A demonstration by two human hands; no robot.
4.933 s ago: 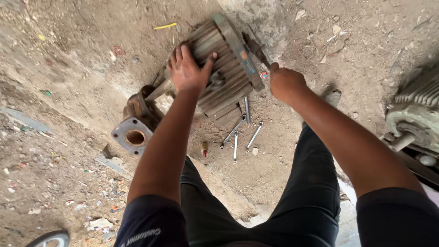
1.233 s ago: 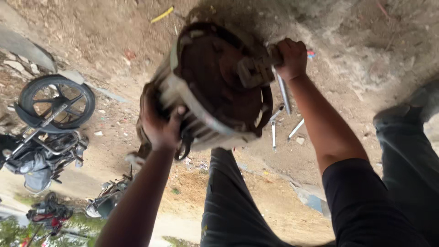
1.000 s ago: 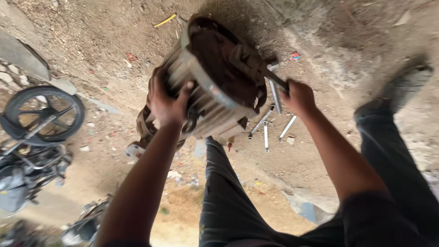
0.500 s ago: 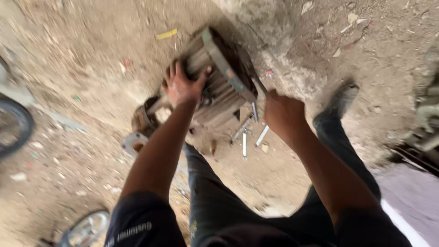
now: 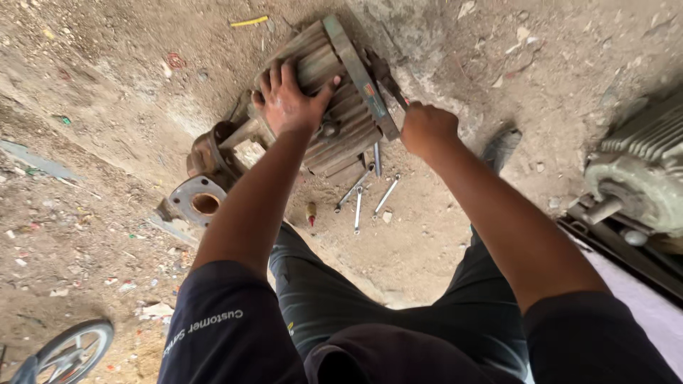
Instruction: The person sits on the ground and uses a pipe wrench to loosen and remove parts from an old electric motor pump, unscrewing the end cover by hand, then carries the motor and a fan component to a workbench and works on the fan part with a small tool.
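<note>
From the head view, the ribbed motor housing (image 5: 334, 99), lifted a second ago, is set back on the dirt ground (image 5: 107, 142). The left hand (image 5: 290, 99) is spread flat on its fins; the right hand (image 5: 427, 128) is closed around a tool handle (image 5: 388, 77) at the end flange.

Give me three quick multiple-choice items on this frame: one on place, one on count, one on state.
1. Where does the left hand rest?
A. on the finned motor housing
B. on the flange
C. on the ground

2. How many wrenches lie on the ground below the motor?
A. none
B. three
C. eight

3. The right hand is:
A. open and empty
B. closed on a tool
C. out of view

Key: A, the left hand is spread on the motor housing. B, three wrenches lie there. C is wrong; B, the right hand grips a tool.
</note>
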